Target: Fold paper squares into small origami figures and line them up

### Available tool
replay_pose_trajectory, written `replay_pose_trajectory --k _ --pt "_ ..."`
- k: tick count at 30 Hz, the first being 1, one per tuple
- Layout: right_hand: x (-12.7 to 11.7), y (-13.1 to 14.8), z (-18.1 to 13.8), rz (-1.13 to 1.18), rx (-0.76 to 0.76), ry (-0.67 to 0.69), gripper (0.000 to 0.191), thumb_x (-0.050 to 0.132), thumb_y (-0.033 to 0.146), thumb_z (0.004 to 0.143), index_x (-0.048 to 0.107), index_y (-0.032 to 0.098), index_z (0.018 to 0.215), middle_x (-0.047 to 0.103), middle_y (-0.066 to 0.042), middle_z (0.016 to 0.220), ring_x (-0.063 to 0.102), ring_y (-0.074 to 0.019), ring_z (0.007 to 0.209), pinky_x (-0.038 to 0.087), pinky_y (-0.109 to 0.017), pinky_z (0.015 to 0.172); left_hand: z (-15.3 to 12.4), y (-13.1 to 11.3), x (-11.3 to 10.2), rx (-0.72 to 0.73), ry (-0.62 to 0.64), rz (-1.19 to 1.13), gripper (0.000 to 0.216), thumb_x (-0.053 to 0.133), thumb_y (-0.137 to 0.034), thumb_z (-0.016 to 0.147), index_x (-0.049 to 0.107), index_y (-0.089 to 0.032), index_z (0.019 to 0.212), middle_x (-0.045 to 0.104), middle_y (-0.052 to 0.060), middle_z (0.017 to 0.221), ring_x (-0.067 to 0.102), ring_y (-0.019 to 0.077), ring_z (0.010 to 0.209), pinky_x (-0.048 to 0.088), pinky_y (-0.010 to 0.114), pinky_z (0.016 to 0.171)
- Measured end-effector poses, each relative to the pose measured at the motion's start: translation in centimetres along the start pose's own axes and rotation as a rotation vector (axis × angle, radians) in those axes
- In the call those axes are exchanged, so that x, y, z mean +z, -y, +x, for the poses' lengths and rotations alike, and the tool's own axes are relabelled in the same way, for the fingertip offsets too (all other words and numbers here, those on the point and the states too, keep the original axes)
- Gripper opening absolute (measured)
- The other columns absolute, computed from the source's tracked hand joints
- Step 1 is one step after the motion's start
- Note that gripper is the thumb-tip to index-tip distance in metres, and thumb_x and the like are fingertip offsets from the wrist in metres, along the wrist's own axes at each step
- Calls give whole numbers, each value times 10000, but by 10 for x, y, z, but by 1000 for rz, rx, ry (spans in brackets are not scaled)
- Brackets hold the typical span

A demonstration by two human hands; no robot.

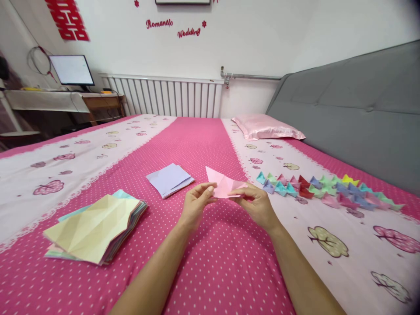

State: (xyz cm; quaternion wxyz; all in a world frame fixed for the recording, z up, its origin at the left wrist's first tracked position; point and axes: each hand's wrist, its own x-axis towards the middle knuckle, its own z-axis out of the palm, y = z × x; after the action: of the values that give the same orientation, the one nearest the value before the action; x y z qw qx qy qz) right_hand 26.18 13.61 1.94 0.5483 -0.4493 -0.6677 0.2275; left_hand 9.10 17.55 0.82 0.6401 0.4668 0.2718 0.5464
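Observation:
Between my two hands a pink sheet of origami paper (223,183) is held above the bed, partly folded, with one pointed corner standing up at its left. My left hand (199,202) pinches its left edge between thumb and fingers. On the other side my right hand (257,204) grips the right edge, thumb on top and fingers below. To the left of my hands lies a small stack of lavender paper (169,179). Nearer and further left is a thicker pile of creased sheets (95,225), a pale yellow one uppermost.
Several small folded paper boats (328,190) in many colours stand in rows at the right. A pink pillow (267,127) lies by the grey headboard (351,113). Dotted pink bedding (197,140) spreads under everything. A radiator (167,96) and a desk with a monitor (72,70) are behind.

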Motion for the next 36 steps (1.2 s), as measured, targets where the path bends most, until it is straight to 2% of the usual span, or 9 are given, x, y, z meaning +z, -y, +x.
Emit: replay_pose_trajectory --k 4,10,13,17,21,24,27,30,36 --pt "0 -1 0 -31 32 37 169 638 224 717 705 232 872 654 -50 853 616 -171 729 498 -283 628 1 2 -1 -32 22 57 253 699 -252 649 688 -152 882 688 41 789 589 95 640 485 234 649" --pt "-3 0 1 -70 -44 79 219 580 123 733 699 243 872 644 -45 930 608 -180 837 492 -286 669 2 -1 -4 -40 46 165 332 708 -214 624 681 -145 948 700 88 898 600 108 638 476 234 620" --pt "-5 1 1 -74 -46 68 162 614 153 726 704 233 835 634 -52 970 605 -181 864 488 -281 684 2 -1 -4 -8 81 204 352 702 -195 622 675 -144 968 703 87 897 597 104 617 474 226 600" --pt "-5 3 1 -62 -15 45 111 658 285 719 710 231 802 624 -59 998 602 -186 869 488 -278 664 1 -1 -1 24 84 272 331 673 -157 637 678 -160 968 709 68 886 593 95 610 468 213 601" --pt "-3 6 1 -53 5 7 146 637 329 735 699 200 762 636 -56 896 600 -170 783 481 -279 642 -3 -5 3 21 83 315 301 653 -184 680 675 -185 980 708 63 900 611 112 678 472 222 653" --pt "-2 7 0 -62 27 -52 170 627 321 740 650 165 675 616 -28 703 573 -142 642 456 -258 579 -6 -8 4 16 123 283 291 640 -251 714 663 -208 1001 678 73 1009 624 149 819 484 252 720" --pt "0 7 -1 -50 85 -79 190 636 329 728 615 155 654 606 -12 618 567 -139 595 449 -254 571 -8 -8 5 19 173 262 362 682 -258 677 644 -218 1035 651 80 1071 608 179 932 482 269 765" --pt "2 7 -1 -25 150 -99 223 641 355 719 592 149 646 620 -23 613 580 -151 596 453 -260 571 -7 -4 4 36 174 269 450 741 -218 602 639 -231 1040 664 72 1043 624 172 883 488 254 724" --pt "7 11 -2 17 164 -164 242 667 359 692 536 162 642 592 -8 593 579 -149 585 460 -262 569 -5 2 5 78 85 242 365 738 -202 606 678 -233 965 704 56 926 625 119 704 483 211 620"
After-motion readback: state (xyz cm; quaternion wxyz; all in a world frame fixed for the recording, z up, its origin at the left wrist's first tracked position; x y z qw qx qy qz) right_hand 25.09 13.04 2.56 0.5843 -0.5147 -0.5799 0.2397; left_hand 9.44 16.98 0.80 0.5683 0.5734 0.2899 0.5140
